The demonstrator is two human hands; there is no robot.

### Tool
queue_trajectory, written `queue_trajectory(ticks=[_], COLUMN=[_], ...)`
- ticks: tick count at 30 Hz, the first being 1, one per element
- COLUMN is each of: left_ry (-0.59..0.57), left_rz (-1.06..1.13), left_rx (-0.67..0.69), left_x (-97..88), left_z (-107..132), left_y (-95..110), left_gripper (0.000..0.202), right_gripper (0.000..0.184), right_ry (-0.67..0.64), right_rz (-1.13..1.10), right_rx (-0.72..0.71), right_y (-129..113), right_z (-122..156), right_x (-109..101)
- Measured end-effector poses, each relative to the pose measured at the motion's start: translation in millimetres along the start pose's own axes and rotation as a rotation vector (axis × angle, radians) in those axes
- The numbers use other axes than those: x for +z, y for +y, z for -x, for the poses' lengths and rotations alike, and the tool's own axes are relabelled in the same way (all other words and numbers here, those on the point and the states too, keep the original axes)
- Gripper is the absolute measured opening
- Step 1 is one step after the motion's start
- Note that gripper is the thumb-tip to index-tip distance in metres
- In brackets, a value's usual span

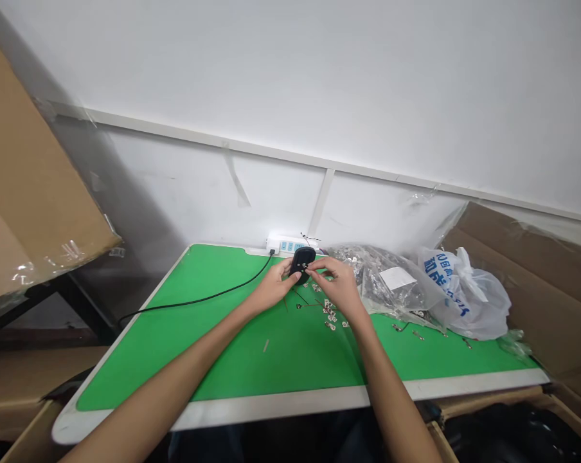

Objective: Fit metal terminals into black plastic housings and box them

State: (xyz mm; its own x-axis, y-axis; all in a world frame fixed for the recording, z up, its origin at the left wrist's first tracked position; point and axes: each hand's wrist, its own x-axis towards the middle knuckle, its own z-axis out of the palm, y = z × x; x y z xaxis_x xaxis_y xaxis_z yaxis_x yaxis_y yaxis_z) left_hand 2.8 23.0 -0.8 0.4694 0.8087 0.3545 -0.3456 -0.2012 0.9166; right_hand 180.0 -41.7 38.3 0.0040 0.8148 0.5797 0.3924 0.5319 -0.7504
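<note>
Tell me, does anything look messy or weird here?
Yes: small metal pieces lie scattered on the green tabletop near the right hand, not gathered together. A strip, maybe tape, hangs crookedly from the wall rail, as if partly peeled.

forearms [175, 379]: bare, slender, tapering at wrists | fingers [325, 263]: bare, slim | lap clothing [206, 444]: dark bluish, shadowed
</note>
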Motion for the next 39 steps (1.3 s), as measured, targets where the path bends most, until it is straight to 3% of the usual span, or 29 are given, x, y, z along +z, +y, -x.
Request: queue_trajectory(ticks=[11, 21, 30, 39], left_ry=[-0.045, -0.156, -0.119, -0.108], left_rz=[-0.098, -0.188, -0.175, -0.152], left_rx=[0.043, 0.069, 0.075, 0.079], left_x=[2.7, -2.7, -5.8, -8.6], left_z=[3, 0, -3, -3], left_y=[0, -3, -2, 2], left_gripper=[0.041, 0.054, 0.049, 0.048], right_gripper=[0.016, 0.018, 0.009, 0.015], right_ry=[-0.134, -0.098, -0.063, -0.071], right_rz=[0.2, 0.325, 0.354, 0.279], right_rx=[-0.148, -0.349, -0.29, -0.304], right_y=[11, 18, 26, 20], right_z=[3, 5, 3, 6], right_x=[1, 4, 5, 15])
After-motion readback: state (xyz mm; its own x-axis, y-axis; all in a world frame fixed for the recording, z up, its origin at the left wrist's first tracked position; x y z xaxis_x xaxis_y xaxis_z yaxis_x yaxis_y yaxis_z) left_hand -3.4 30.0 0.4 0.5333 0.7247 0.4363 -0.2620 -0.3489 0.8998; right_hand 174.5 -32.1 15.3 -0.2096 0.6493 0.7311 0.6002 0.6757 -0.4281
